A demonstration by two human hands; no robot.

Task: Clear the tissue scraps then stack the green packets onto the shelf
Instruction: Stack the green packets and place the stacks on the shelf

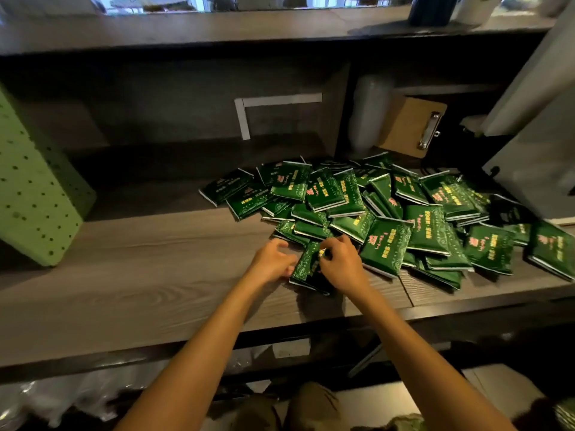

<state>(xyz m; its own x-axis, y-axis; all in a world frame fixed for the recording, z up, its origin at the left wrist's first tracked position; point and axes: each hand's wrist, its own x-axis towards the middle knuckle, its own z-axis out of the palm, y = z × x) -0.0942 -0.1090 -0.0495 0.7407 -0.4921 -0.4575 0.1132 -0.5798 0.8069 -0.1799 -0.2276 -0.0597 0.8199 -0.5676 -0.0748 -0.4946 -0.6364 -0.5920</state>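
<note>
Heap of green packets (389, 213) sprawls, loose and overlapping, across the right half of a grey wood-grain shelf (140, 275), with none squared into a stack yet. At the near edge of the heap the left hand (273, 259) and right hand (342, 262) meet on a single packet (306, 270), which lies tilted just in front of the pile. The left fingers (291, 269) curl against its left edge and the right fingers (325, 255) pinch its upper end, so both hands grip it. No tissue scraps show on the shelf, which suggests the clearing step is done, though anything under the heap is hidden. The stacking looks barely begun: dozens of packets lie loose and no neat pile stands anywhere in view. A green perforated box (34, 188) stands at the far left, well apart from the heap, and a clipboard (410, 126) leans at the back right behind it
</note>
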